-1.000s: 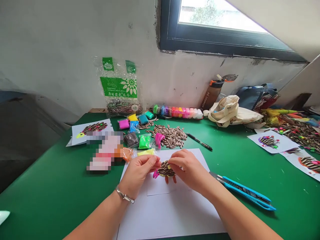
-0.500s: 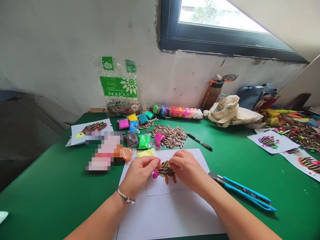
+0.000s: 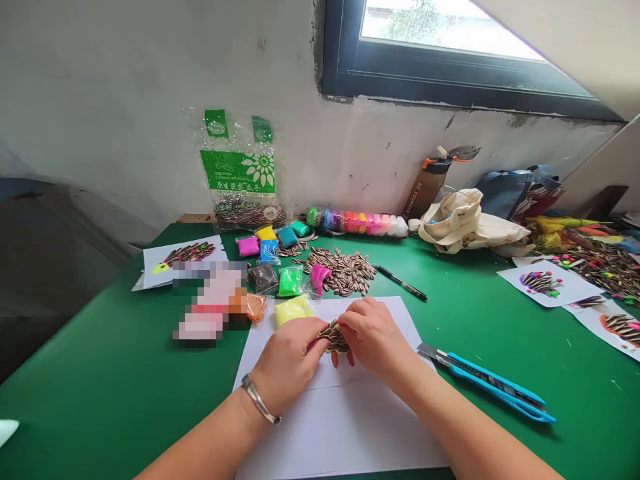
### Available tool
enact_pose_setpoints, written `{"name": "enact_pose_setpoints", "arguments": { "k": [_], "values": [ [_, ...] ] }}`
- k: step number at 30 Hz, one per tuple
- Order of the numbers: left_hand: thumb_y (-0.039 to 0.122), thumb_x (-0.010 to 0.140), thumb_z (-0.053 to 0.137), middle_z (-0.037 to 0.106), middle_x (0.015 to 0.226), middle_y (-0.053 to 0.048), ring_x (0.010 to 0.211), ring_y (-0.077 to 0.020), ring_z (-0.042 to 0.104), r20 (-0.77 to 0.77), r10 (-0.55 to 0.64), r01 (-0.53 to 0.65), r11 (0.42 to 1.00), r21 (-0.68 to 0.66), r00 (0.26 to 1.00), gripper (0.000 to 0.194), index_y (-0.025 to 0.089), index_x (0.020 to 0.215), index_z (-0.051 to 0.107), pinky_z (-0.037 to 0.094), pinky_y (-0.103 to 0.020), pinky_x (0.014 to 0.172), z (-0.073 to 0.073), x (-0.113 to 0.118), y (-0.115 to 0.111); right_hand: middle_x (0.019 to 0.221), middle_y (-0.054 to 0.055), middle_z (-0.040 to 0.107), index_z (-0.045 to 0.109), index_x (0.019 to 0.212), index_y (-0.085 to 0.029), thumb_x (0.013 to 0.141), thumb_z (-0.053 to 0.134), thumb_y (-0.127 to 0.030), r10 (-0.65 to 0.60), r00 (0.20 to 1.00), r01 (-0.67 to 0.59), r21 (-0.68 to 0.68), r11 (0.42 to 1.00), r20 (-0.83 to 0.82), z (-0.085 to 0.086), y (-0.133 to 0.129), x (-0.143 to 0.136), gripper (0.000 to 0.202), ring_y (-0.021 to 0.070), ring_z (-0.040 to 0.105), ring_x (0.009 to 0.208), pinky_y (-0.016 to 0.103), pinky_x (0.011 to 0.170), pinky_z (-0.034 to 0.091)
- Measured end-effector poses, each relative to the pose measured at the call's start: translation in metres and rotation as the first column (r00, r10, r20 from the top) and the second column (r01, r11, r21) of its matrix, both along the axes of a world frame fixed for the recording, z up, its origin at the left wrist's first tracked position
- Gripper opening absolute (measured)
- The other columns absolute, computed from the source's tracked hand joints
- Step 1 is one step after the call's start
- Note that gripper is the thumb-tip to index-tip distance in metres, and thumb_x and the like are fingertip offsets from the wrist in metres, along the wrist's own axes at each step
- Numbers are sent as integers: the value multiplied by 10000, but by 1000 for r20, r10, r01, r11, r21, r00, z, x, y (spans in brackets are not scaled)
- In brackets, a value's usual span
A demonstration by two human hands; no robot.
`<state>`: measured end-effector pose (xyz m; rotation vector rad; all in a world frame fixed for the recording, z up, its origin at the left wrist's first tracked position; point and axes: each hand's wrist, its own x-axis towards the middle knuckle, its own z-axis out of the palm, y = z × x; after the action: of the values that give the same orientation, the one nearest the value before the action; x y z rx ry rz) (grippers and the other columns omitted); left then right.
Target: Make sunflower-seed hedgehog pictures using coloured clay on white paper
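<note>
A small clay figure [image 3: 334, 337] covered in sunflower seeds, with a yellow edge and orange legs, is over the white paper [image 3: 350, 427]. My left hand [image 3: 290, 357] is closed on its left side, fingers and thumb covering the pink part there. On the other side, my right hand [image 3: 373, 337] pinches the figure's right edge with bent fingers. Whether a loose seed is also between those fingertips is hidden. Just beyond the left hand lies a bag of yellow clay [image 3: 293, 309].
Behind the paper are a pile of sunflower seeds [image 3: 345, 271], several bagged clays and a black pen [image 3: 401, 283]. A blue utility knife [image 3: 493, 383] lies right of the paper. Seed pictures [image 3: 185, 259] lie at left; a bottle [image 3: 427, 183] and cloth bag [image 3: 457, 220] stand by the wall.
My left hand has turned and moved right, closing over the figure's pink part, which showed before. My right hand stays nearly in place. The view has shifted slightly.
</note>
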<state>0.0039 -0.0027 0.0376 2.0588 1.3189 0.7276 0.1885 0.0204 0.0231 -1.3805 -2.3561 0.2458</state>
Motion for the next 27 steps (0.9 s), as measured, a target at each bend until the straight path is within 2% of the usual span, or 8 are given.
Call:
{"name": "enact_pose_setpoints", "arguments": {
  "k": [3,6,11,14,16,21,27],
  "values": [
    [205,847,500,669,1045,-70,998,-237,583,-57,-18,22,997,72,998,257,227,1047,659,439,-366,901,-5,0,0,711,28,589,640,632,-189,833,578,-202,1,1000,-2,8,1000,21,-1,0,-2,211,146,463,709,290,687,296],
    [209,862,489,665,1034,-77,981,-237,583,-98,-45,55,993,104,994,243,226,1035,658,446,-371,886,-9,0,0,709,34,597,645,633,-187,851,539,-176,4,1000,-3,-8,1000,10,-2,-1,-5,243,148,473,715,288,683,296],
    [185,872,460,661,968,-75,934,-236,569,-145,-83,98,990,103,986,220,210,967,658,448,-372,847,-6,1,-1,650,20,591,664,599,-213,863,500,-133,14,995,-27,-127,992,-102,3,-1,-2,321,143,492,705,272,690,318],
    [168,869,453,653,961,-74,919,-234,556,-152,-84,100,990,100,985,217,199,950,652,442,-376,839,-4,2,-1,732,18,624,696,682,-233,829,516,-93,-9,989,-7,-110,994,-146,9,-3,3,271,150,499,749,282,721,326],
    [161,867,454,650,962,-75,919,-234,552,-151,-86,102,990,101,985,217,194,960,647,439,-376,838,-4,2,0,767,23,632,688,649,-228,806,526,-79,-25,990,12,-93,996,-140,12,-4,4,271,158,493,769,293,734,325],
    [173,875,455,653,961,-76,926,-236,553,-167,-96,114,989,99,981,212,188,967,645,436,-376,841,-5,3,0,711,22,614,646,540,-212,775,546,-75,11,996,-21,-122,992,-87,14,-6,0,290,160,476,754,307,731,320],
    [170,866,477,654,964,-73,931,-237,557,-180,-80,103,988,119,980,214,188,1008,636,441,-384,847,-6,2,-2,748,19,617,672,621,-215,767,535,-48,-20,991,9,-86,996,-129,18,-2,7,261,157,455,756,299,718,325]
  ]
}}
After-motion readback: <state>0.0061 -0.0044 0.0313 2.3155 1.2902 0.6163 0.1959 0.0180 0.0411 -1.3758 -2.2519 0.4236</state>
